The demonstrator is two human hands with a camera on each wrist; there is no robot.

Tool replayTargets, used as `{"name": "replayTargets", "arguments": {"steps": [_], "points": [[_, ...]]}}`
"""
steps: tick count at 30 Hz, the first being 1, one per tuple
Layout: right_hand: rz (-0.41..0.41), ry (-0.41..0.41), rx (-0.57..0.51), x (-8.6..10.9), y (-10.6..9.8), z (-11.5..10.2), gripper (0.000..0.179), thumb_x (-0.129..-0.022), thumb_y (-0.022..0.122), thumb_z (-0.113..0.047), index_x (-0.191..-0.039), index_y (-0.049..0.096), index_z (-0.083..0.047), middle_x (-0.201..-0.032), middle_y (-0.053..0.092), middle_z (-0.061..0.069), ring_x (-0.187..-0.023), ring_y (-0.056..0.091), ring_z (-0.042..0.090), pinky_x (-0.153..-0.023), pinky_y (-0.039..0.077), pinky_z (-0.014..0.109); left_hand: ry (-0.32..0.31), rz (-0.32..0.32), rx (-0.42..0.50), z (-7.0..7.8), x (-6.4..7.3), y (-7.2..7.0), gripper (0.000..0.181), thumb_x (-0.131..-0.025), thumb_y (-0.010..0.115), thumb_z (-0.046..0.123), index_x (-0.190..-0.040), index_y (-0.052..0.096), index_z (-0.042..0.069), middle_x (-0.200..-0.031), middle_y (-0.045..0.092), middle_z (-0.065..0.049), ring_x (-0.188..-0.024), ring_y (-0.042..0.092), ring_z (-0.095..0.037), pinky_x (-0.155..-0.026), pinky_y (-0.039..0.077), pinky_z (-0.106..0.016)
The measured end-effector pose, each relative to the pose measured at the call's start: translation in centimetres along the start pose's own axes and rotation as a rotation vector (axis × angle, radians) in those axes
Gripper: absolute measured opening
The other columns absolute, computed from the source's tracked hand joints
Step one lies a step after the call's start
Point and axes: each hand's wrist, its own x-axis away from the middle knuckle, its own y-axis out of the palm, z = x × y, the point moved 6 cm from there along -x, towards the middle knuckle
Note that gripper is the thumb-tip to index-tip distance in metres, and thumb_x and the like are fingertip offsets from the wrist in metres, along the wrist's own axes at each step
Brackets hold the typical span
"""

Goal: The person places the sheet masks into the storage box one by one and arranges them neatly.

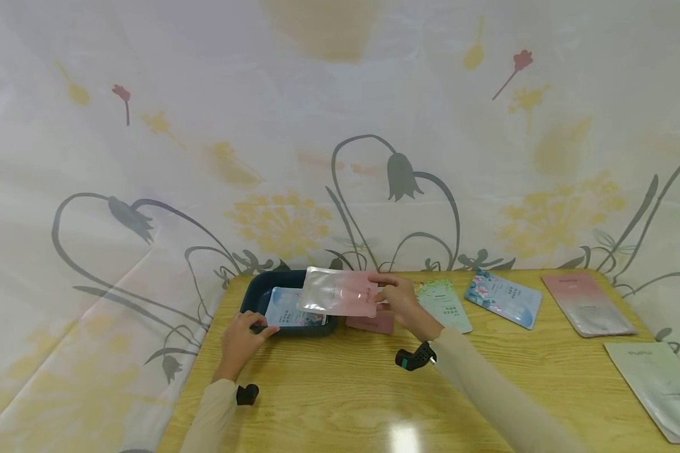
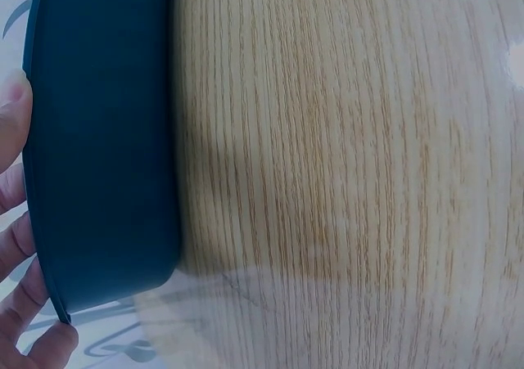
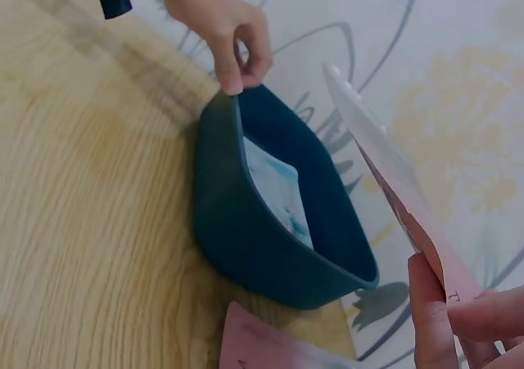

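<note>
My left hand [image 1: 240, 343] grips the near left corner of a dark teal plastic basin [image 1: 255, 293], its thumb on the rim. Inside the basin lies a light blue face-mask packet [image 1: 283, 307] with a floral print. My right hand [image 1: 399, 305] pinches the right end of a pink-and-silver face-mask packet [image 1: 340, 293], held above the basin's right side. In the right wrist view this packet [image 3: 401, 181] is tilted and apart from the basin wall [image 3: 246, 213]. Another pink packet [image 1: 370, 324] lies on the table below the right hand, partly hidden.
On the wooden table [image 1: 328, 390], to the right, lie a green floral packet [image 1: 444, 305], a blue floral packet [image 1: 504, 297], a pink-and-silver packet [image 1: 589, 305] and a green-and-silver packet [image 1: 663, 384]. A flower-printed curtain [image 1: 294, 126] hangs behind the table.
</note>
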Motion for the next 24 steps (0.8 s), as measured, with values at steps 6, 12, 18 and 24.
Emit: {"name": "replayTargets", "arguments": {"steps": [6,12,18,24], "points": [[-0.020,0.013,-0.011,-0.4,1.8,0.6,0.050,-0.075,0.048,0.018,-0.119,0.063,-0.001,-0.117,0.052,0.018,-0.049,0.045,0.016,-0.045,0.040,0.029,0.020,0.027,-0.004,-0.3,0.2,-0.2,0.030,-0.068,0.084,0.037,-0.070,0.062,0.017,-0.074,0.056,0.002,-0.068,0.045,-0.016,-0.059,0.042,-0.035],[-0.014,0.028,-0.042,-1.3,3.5,1.2,0.051,-0.074,0.045,0.019,-0.118,0.063,0.001,-0.114,0.053,0.018,-0.047,0.032,0.013,-0.046,0.029,0.028,0.042,0.053,0.006,-0.3,0.3,-0.3,0.029,-0.067,0.085,0.036,-0.069,0.062,0.018,-0.073,0.057,0.002,-0.067,0.046,-0.016,-0.060,0.043,-0.036],[0.007,-0.013,-0.017,-2.2,5.3,1.6,0.050,-0.072,0.044,0.018,-0.116,0.063,0.006,-0.110,0.057,0.020,-0.046,0.028,0.011,-0.047,0.030,0.029,0.049,0.059,0.018,0.0,0.2,-0.2,0.028,-0.067,0.085,0.036,-0.071,0.064,0.018,-0.075,0.059,0.000,-0.067,0.047,-0.017,-0.059,0.044,-0.037],[0.028,-0.046,0.015,-2.9,7.6,2.1,0.049,-0.070,0.043,0.019,-0.112,0.065,0.006,-0.116,0.058,0.020,-0.044,0.040,0.013,-0.044,0.041,0.027,0.036,0.040,0.010,0.1,0.0,-0.1,0.028,-0.067,0.085,0.037,-0.072,0.064,0.018,-0.075,0.059,0.000,-0.068,0.048,-0.017,-0.059,0.044,-0.037]]}}
